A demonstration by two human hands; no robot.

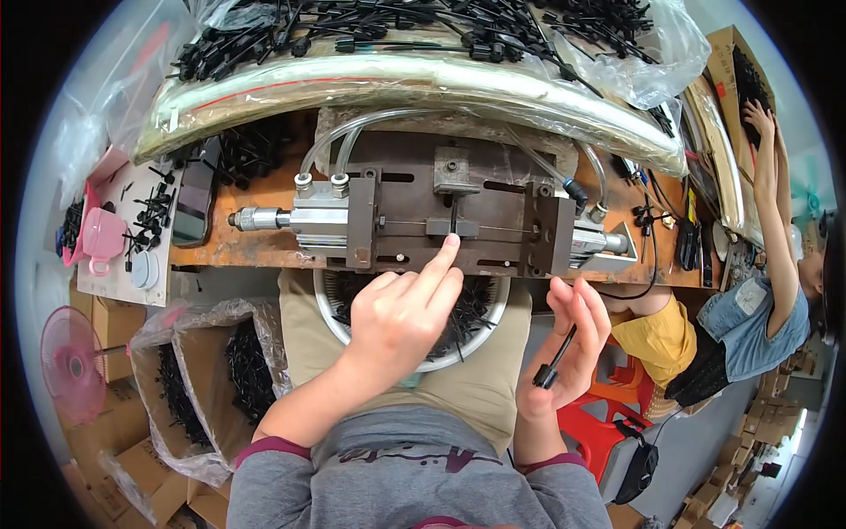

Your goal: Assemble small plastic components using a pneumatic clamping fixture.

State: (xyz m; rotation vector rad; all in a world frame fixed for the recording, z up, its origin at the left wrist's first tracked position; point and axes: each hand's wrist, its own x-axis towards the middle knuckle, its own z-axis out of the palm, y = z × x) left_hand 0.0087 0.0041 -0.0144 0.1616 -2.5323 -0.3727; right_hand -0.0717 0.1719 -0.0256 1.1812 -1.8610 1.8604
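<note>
My left hand [397, 313] reaches over the lap with its index finger stretched out. That fingertip touches the small grey clamp block [469, 229] at the middle of the dark metal fixture [405, 189]; a short black piece sits upright in the block's slot. The other left fingers are curled, and nothing shows in them. To the right and nearer to me, my right hand [582, 339] holds a thin black rod with a knob end [546, 376], the knob pointing down. Below the fixture, a white tub [500, 322] full of black rods rests on my lap.
Air cylinders [322, 216] [592, 240] with clear hoses flank the fixture. A heap of black rods [414, 22] lies behind a plastic-wrapped roll [423, 75]. Lined boxes [203, 375] and a pink fan [73, 366] stand left. Another person [753, 317] reaches into a carton at right.
</note>
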